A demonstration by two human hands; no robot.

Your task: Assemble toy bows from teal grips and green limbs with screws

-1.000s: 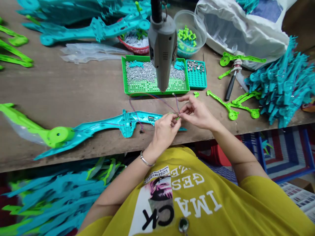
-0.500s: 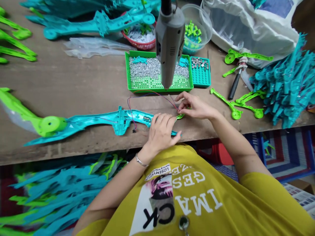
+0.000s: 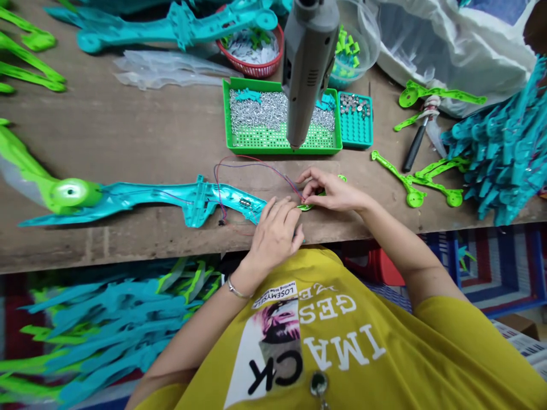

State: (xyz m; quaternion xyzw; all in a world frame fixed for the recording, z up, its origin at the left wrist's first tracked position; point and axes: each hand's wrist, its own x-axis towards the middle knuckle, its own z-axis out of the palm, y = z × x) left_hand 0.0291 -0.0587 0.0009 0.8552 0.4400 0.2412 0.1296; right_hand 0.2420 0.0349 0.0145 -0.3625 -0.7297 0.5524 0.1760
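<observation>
A long turquoise plastic part (image 3: 149,195), shaped like a toy bow limb, lies along the front of the bench. At its left end a bright green limb with a round hub (image 3: 77,193) is joined on. My left hand (image 3: 276,230) is wrapped over the right end, its fingers hiding that end. My right hand (image 3: 333,191) pinches thin red and blue wires (image 3: 252,162) just above a small green piece (image 3: 305,208), mostly covered by the hands. The wires loop back to a small black connector (image 3: 221,222). A metal spring (image 3: 245,202) shows inside the turquoise part.
An electric screwdriver (image 3: 305,80) hangs over a green tray of screws (image 3: 282,151). Beside it sits a small turquoise tray (image 3: 356,134) of round metal pieces. A black-handled tool (image 3: 414,149), green arms (image 3: 414,196) and stacked turquoise parts (image 3: 491,165) lie rightward.
The turquoise part has shifted left and a little away from me, with my left hand moving along. My right hand keeps its pinch on the wires, slightly further left.
</observation>
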